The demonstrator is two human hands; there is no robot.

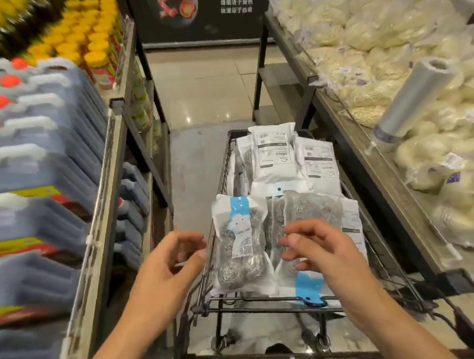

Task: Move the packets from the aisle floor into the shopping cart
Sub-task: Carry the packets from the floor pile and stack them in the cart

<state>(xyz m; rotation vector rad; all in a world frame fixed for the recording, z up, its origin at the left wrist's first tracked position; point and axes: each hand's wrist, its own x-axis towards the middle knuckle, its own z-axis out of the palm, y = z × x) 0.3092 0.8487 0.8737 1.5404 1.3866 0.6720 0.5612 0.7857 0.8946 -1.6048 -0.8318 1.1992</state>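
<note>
The black wire shopping cart (243, 300) stands in front of me, filled with several white packets of steel scourers. One blue-topped packet (239, 247) lies face up at the cart's near left, and a clear-fronted one (307, 209) lies beside it. More packets (274, 151) lie label-side up at the far end. My left hand (171, 263) hovers at the near-left packet's edge, fingers loosely curled, thumb close to it. My right hand (320, 246) hovers over the near-right packets with relaxed curled fingers and holds nothing that I can see. No packet shows on the visible floor.
On the left, a shelf (107, 194) holds jugs with orange caps (33, 137) and yellow-capped bottles (86, 34). On the right, a display of bagged noodles (391, 43) carries a roll of plastic bags (415, 97). The tiled aisle floor (198, 160) runs ahead past the cart.
</note>
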